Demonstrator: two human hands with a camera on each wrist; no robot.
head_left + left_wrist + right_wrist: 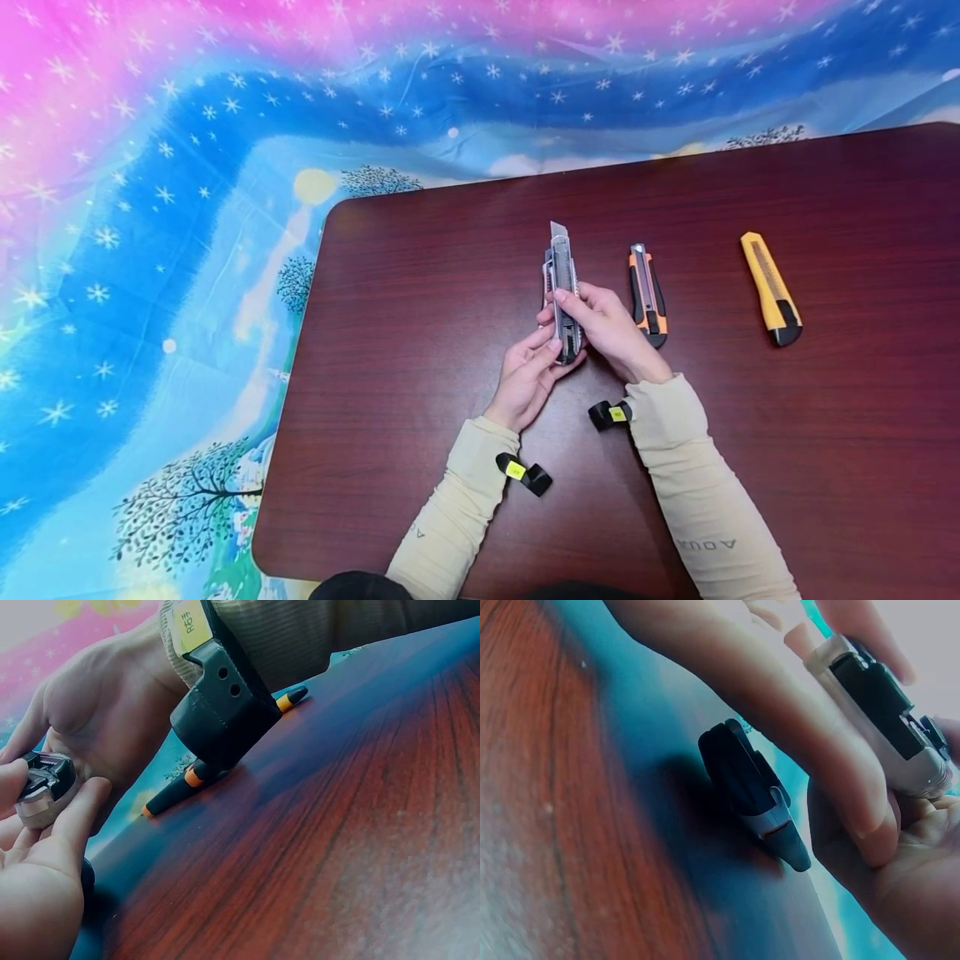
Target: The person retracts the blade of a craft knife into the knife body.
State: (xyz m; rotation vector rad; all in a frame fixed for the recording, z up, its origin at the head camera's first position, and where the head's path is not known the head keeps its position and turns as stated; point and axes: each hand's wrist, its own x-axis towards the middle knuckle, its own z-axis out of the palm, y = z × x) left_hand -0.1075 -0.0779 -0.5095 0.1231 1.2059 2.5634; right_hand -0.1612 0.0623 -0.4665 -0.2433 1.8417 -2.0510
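Observation:
A grey utility knife (567,275) is held up over the table, its blade (557,228) sticking out of the far end. My left hand (522,379) grips its near end, thumb on top, with the dark end piece visible in the left wrist view. From the right side, my right hand (611,325) holds the middle of the body with its thumb laid along it. A second utility knife (547,271) lies just behind the held one, partly covered by it and the fingers. In the right wrist view, this dark-handled knife (742,776) shows on the tabletop beneath the hands.
Right of the hands lies an orange and black utility knife (649,296). Farther right is a yellow utility knife (771,287) with a black end. All rest on a dark red wooden table (420,283), with a patterned cloth (225,167) beyond its left and far edges.

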